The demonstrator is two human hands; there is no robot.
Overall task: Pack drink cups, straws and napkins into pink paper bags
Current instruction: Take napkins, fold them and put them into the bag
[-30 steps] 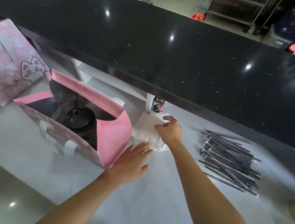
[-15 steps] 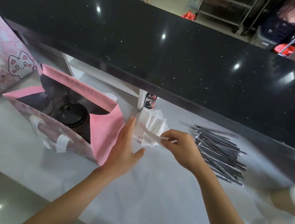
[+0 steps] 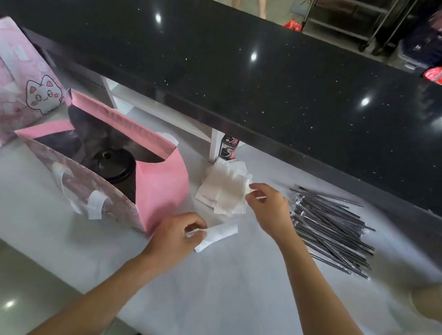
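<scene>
The white table (image 3: 213, 291) is where everything's laid out. An open pink bag (image 3: 156, 187) is stood on it, with a black-lidded cup (image 3: 115, 167) sat inside. A second pink bag (image 3: 7, 85) with a cat face is parked just left of the open one. A heap of black straws (image 3: 331, 231) is spread well to the right of the bag, and a napkin stack (image 3: 225, 190) is piled between. One napkin (image 3: 217, 235) is pinched in the left hand (image 3: 175, 237) just by the bag's right corner. The stack's edge is nipped by the right hand (image 3: 267, 209).
</scene>
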